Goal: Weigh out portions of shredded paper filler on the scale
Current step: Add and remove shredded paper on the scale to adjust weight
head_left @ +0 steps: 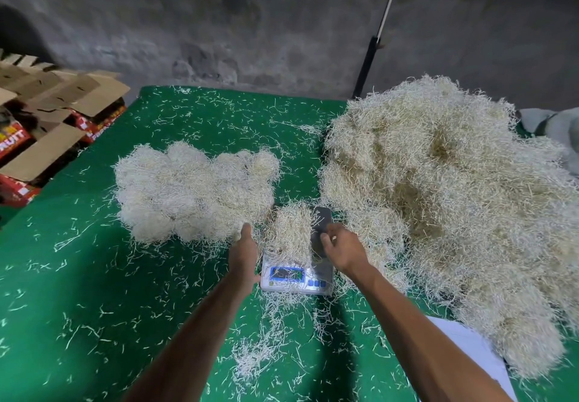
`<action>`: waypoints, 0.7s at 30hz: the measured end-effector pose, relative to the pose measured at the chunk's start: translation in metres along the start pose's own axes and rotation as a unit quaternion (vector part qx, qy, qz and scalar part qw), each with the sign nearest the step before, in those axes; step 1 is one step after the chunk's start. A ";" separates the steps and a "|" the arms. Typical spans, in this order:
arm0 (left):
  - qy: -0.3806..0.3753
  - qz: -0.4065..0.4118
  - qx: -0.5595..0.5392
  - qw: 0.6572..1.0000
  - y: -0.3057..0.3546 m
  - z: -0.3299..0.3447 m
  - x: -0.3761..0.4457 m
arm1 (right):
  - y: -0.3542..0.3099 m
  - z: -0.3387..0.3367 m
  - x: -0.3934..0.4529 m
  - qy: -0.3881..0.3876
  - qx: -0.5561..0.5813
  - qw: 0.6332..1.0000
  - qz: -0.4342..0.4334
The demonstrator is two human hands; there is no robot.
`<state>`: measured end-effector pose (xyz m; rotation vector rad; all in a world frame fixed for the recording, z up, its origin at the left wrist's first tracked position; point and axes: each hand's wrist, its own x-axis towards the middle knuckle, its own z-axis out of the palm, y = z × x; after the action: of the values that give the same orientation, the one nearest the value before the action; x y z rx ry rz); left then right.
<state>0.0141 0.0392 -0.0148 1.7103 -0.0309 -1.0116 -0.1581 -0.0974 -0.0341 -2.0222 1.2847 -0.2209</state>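
The paper [289, 234] sits in a small heap on the scale [297, 279], the left hand [244, 253] flat and loose beside it, the right hand [340, 246] curled with nothing in it, and a bump could spill bits onto the bench [94, 276].

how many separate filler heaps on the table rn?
3: bulk heap at right; portioned clumps left of centre; small portion on the scale between both hands. Loose strands lie scattered everywhere; clump boundaries are unclear.
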 end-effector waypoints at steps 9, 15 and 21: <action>0.003 0.001 0.043 0.999 0.007 0.013 0.018 | 0.000 0.005 0.038 0.035 -0.015 0.999 -0.006; -0.029 -0.037 0.031 0.998 0.011 0.038 0.033 | -0.013 0.020 0.064 0.008 0.136 0.991 -0.003; -0.036 0.057 0.100 0.993 0.029 0.070 0.055 | -0.017 0.032 0.071 -0.093 0.239 0.966 0.016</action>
<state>0.0175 -0.0532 -0.0277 1.8301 -0.2823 -1.0107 -0.0950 -0.1376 -0.0623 -1.5689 1.0273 -0.2877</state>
